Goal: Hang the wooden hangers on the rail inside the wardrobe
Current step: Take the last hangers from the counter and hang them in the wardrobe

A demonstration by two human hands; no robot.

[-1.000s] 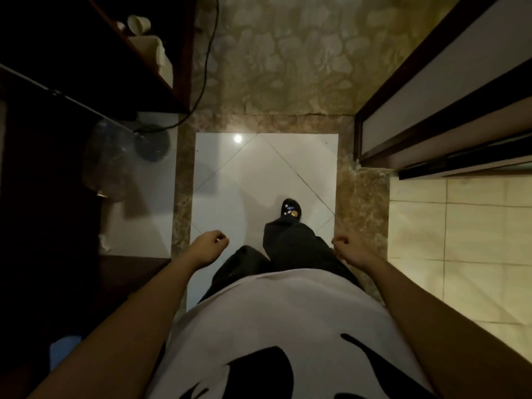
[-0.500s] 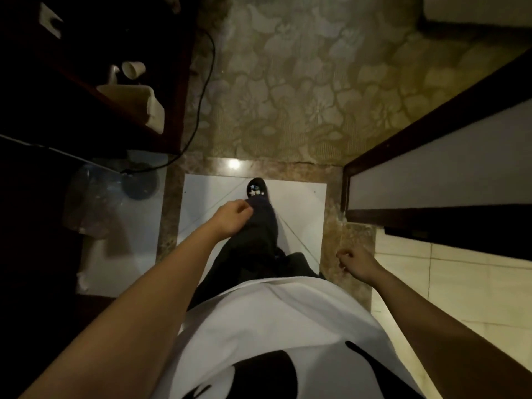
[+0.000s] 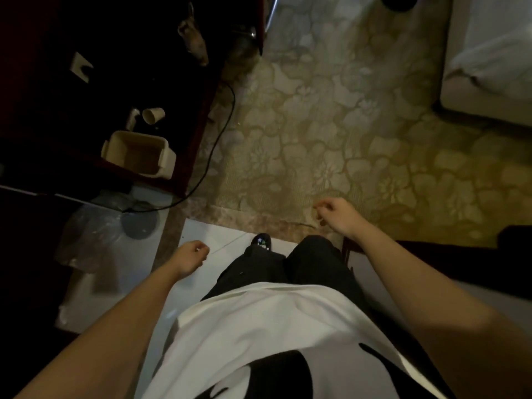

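Observation:
No wooden hanger, rail or wardrobe interior shows in the head view. I look straight down at my body, dark trousers and one shoe (image 3: 261, 242). My left hand (image 3: 191, 257) hangs low over the white floor tile, fingers curled into a loose fist with nothing in it. My right hand (image 3: 335, 214) is out over the edge of the patterned carpet, fingers loosely curled and slightly apart, holding nothing.
A dark wooden shelf unit (image 3: 198, 133) stands on the left with a beige bin (image 3: 138, 156) and a paper cup (image 3: 153, 114). A black cable (image 3: 218, 139) runs down its side to the floor. A white bed (image 3: 489, 59) is at the upper right. Patterned carpet (image 3: 345, 125) lies ahead.
I have stepped forward from the tiled entry toward the carpet. My right hand swung forward and my left hand swung back. The dark door frame on the right dropped out of view and the bed appeared.

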